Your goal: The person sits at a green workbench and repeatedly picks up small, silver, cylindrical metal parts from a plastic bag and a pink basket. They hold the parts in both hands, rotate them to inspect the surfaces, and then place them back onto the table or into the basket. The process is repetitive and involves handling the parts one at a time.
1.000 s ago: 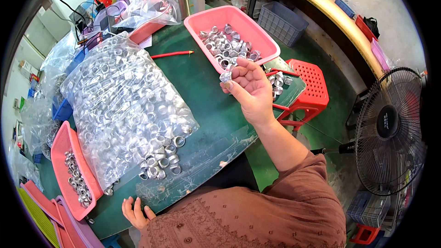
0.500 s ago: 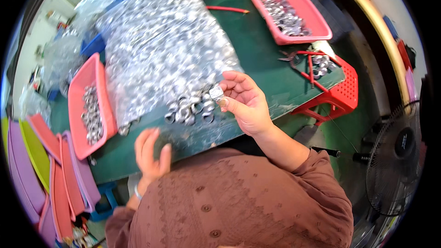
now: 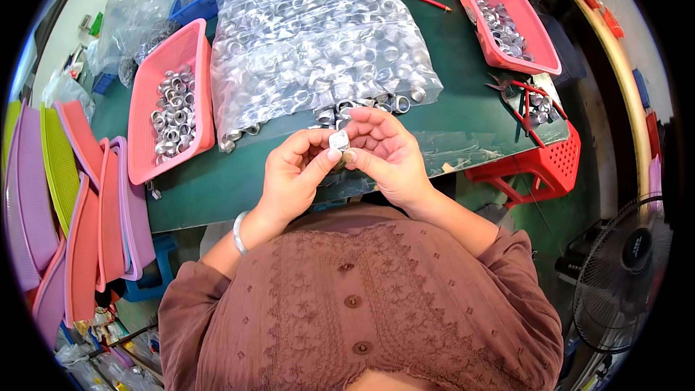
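Both hands meet on one small metal ring [image 3: 338, 142]: the left hand [image 3: 293, 177] and the right hand [image 3: 387, 156] each pinch it narrowly between thumb and fingertips, just in front of the clear bag of rings [image 3: 318, 43]. It looks light, rigid and smooth, likely slippery, so gripping its outer rim seems safest. Left of the bag sits a pink tray [image 3: 170, 101]; a green table [image 3: 463, 65] lies beneath.

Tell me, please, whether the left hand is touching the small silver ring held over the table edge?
Touching: the head view shows the left hand's thumb and fingertips pressed on the small silver ring.
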A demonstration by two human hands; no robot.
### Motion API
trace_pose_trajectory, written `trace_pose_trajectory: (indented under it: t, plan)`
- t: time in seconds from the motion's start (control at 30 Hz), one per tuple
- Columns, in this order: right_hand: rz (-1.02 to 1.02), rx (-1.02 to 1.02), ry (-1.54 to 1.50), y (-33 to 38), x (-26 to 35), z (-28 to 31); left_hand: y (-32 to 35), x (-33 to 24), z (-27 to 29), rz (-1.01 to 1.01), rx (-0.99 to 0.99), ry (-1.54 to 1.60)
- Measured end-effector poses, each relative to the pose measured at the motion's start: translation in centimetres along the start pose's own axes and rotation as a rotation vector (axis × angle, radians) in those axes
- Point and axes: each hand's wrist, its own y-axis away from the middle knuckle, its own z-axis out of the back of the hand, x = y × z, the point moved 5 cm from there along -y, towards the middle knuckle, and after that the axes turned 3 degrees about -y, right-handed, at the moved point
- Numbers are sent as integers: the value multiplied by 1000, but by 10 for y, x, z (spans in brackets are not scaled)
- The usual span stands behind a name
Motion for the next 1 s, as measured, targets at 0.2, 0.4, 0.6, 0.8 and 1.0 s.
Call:
trace_pose_trajectory:
  t: [0.2, 0.4, 0.6, 0.8, 1.0]
  plan:
    - [-37, 9, 9, 0, -4, -6, 7, -1, 9, -17, -13, 6]
    - [-62, 7, 56, 0, -6, -6, 10, 2, 15, -62, -27, -150]
    - [-91, -9, 77, -1, -8, -2, 8, 4, 15, -58, -14, -208]
    - [-116, -18, 87, -1, -5, -3, 8, 10, 17, -52, -14, -251]
    - [-112, -19, 104, -1, -3, -2, 7, 12, 17, -43, -7, -255]
